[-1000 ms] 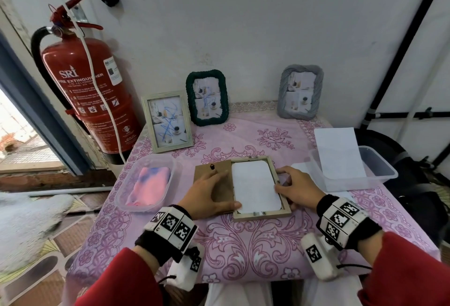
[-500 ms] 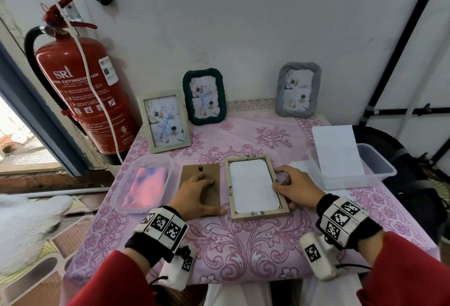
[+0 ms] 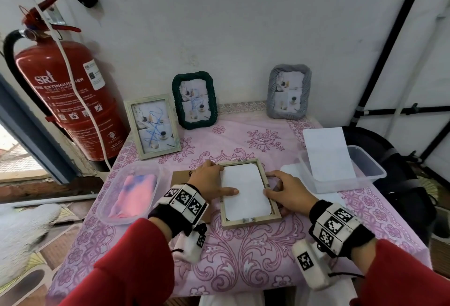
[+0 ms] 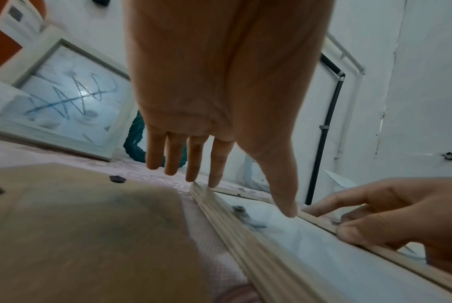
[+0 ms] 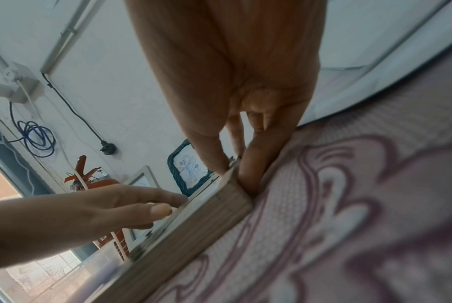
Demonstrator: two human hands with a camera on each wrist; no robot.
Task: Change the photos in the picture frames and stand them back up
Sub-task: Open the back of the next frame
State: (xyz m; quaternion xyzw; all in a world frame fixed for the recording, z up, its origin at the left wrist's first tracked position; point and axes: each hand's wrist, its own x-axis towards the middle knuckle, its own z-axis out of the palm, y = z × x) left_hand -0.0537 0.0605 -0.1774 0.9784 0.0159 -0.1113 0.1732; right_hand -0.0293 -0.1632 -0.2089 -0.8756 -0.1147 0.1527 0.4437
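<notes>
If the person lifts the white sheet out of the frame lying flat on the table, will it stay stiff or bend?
The white sheet looks thin and lies flat inside the wooden frame, so it will probably flex and weigh very little. The left hand has its thumb on it; a smooth sheet may slide rather than lift.

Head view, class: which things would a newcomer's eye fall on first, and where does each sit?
Most likely the big red fire extinguisher at the far left against the wall. Next, the wooden frame lying face down mid-table on the pink floral tablecloth, with the left hand and right hand on either side of it. Behind stand three photo frames along the wall.
</notes>
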